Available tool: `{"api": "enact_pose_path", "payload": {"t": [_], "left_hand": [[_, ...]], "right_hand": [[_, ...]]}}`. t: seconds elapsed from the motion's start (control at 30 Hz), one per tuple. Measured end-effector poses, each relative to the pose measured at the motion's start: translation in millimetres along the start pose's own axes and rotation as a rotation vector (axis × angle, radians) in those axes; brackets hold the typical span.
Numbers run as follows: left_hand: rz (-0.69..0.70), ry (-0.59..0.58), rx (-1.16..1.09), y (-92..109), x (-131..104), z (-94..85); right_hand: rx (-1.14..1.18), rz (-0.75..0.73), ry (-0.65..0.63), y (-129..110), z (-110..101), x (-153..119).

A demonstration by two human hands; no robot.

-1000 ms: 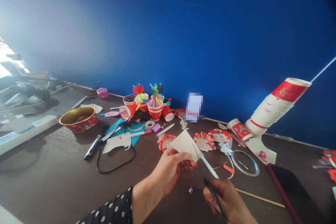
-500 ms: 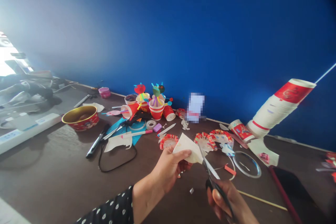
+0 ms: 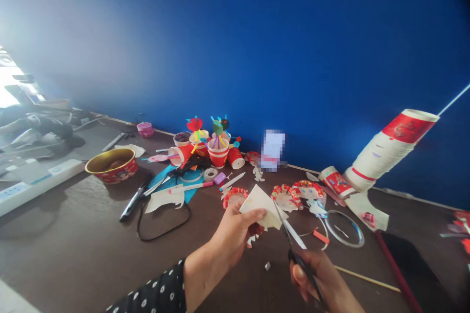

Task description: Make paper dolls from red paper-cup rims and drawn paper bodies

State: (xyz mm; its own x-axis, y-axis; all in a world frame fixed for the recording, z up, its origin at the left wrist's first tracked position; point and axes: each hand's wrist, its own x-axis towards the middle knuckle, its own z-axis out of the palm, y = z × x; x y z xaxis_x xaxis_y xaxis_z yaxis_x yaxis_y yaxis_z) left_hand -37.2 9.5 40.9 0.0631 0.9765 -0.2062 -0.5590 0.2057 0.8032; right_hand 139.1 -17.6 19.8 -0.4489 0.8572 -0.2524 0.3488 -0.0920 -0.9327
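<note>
Pinched between the thumb and fingers of my left hand (image 3: 235, 230) is a folded piece of cream paper (image 3: 262, 205), one corner pointing up. My right hand (image 3: 319, 274) grips a pair of scissors (image 3: 288, 237) by the dark handles. Their blades point up and away, at the right edge of the paper. Behind the paper lie red-edged cut paper-cup pieces (image 3: 286, 197), partly covered by it. A small white paper scrap (image 3: 268, 266) rests on the table below my hands.
Paper-cup figures (image 3: 218, 146) stand by the blue wall. A leaning stack of paper cups (image 3: 389, 149) is at the right, near a tape roll (image 3: 345, 228), a thin stick (image 3: 367, 278) and a dark phone (image 3: 414, 264). Leftward are a gold-lined bowl (image 3: 112, 166), a black marker (image 3: 135, 198) and a power strip (image 3: 44, 186).
The paper has shifted slightly left in my left hand's grip, and more small white paper shows beneath my fingers. The scissors stay at the paper's right edge. The view has moved very little.
</note>
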Motion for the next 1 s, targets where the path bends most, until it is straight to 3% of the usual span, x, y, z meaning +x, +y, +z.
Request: {"api": "enact_pose_path", "payload": {"t": [0.43,1.0], "left_hand": [[0.019,-0.014,-0.001,-1.3,-0.3,0.2],[0.022,-0.002,0.004,-3.3,-0.4,-1.2]], "right_hand": [[0.071,-0.073,0.058,4.7,5.2,-0.5],[0.069,-0.040,0.080,4.7,7.3,1.1]]}}
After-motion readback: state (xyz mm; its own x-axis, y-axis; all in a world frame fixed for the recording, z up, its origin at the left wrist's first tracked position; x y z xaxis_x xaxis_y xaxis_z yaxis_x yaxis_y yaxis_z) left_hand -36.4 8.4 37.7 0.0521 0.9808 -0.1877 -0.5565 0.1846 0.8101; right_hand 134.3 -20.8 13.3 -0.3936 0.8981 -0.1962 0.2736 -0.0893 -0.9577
